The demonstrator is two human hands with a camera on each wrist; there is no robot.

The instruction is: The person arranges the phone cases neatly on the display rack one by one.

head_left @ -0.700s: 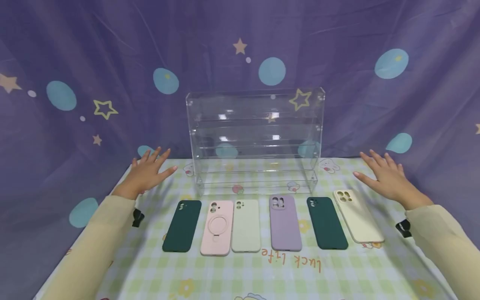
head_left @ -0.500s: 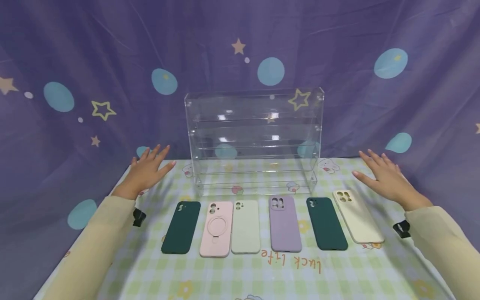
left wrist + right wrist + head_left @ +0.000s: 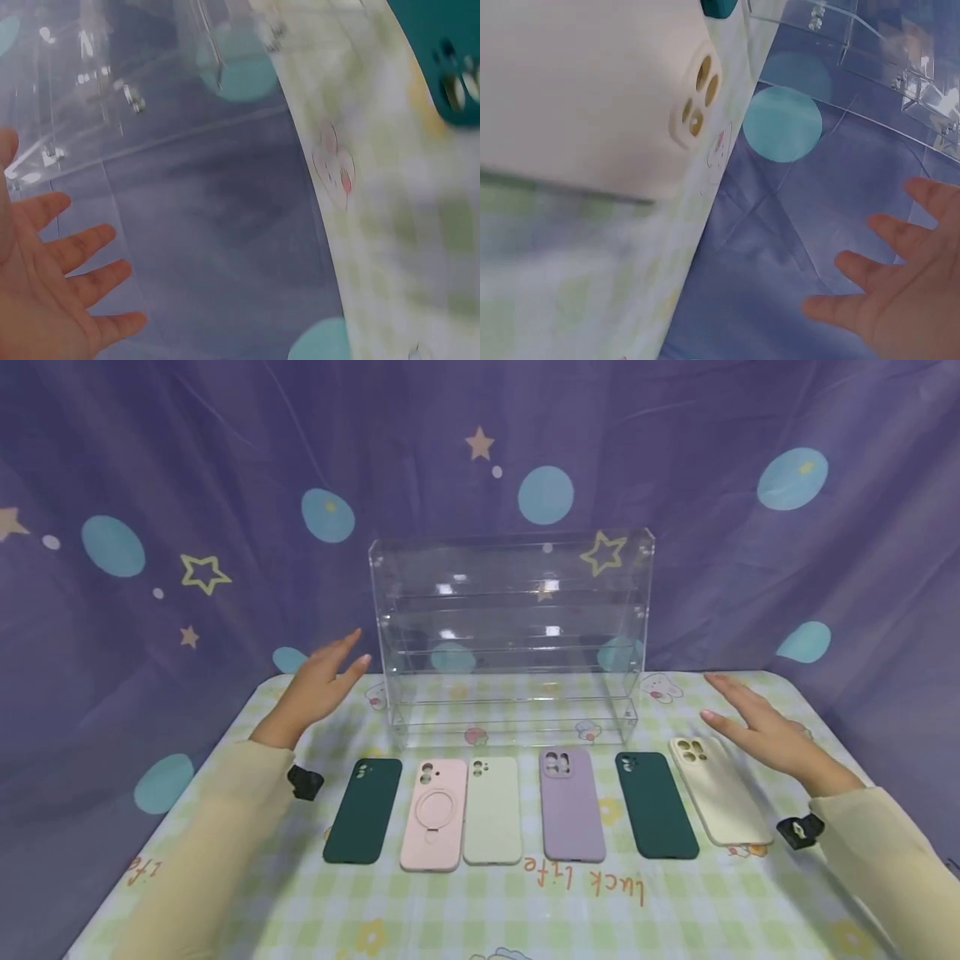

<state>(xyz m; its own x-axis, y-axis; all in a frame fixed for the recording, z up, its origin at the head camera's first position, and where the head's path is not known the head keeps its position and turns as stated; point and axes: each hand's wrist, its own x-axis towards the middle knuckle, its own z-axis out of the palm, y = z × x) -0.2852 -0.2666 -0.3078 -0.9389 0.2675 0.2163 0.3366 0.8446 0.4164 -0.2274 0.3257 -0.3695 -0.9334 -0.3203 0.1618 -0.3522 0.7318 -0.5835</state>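
Note:
My left hand (image 3: 313, 687) is raised left of the clear acrylic rack (image 3: 517, 727), fingers straight and holding nothing. On the other side my right hand (image 3: 772, 735) hovers near the cream phone case (image 3: 726, 797), its fingers also extended. A row of phone cases lies in front of the rack: a dark green case (image 3: 363, 812) at left, a pink case with a ring (image 3: 435, 852), a pale green case (image 3: 492, 818), a purple case (image 3: 573, 818) and a second dark green case (image 3: 657, 806). In the left wrist view the spread left fingers (image 3: 97, 285) point towards the rack's side.
A checked tablecloth (image 3: 450, 918) with printed flowers and lettering covers the table. Behind the rack hangs a purple curtain (image 3: 435, 435) with stars and blue spots. Dark wrist cameras (image 3: 306, 782) sit under both sleeves.
My left hand has moved right towards the rack and turned its palm inward. The right hand has also turned inward and dipped slightly. The cases and rack stay in place.

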